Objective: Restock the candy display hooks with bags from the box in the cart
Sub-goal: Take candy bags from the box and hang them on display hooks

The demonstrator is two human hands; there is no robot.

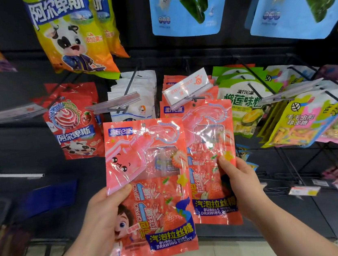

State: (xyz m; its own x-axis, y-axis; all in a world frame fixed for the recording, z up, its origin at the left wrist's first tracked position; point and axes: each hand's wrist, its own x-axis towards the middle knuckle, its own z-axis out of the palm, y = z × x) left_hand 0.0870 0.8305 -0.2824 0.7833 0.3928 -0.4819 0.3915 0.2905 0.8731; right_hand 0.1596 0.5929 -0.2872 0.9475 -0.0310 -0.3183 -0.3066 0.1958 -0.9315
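Seen from the head camera, both hands are busy with pink-red candy bags of the same kind. The left hand point(102, 219) has its grip closed on the near bag point(148, 173), thumb across the front at the left edge and fingers behind. It is held upright and low, in front of the shelf, apparently in reserve for its turn. The right hand point(242, 184) pinches the second bag point(209, 135) at its right edge, thumb on the front, and lifts it so that the small hole at its top sits just below the tip of the hook point(195, 98). Holding it by the side probably leaves the top free to slide on. That hook already carries a row of matching bags point(168, 85), so this looks like the right place. The clear price tag point(186, 87) clipped at the hook's end hangs over the hole and may need nudging aside. Neighbours crowd close — white bags point(139, 101) on the left, green bags point(241, 102) on the right — leaving little room to swing. The box and cart are not clearly in view.
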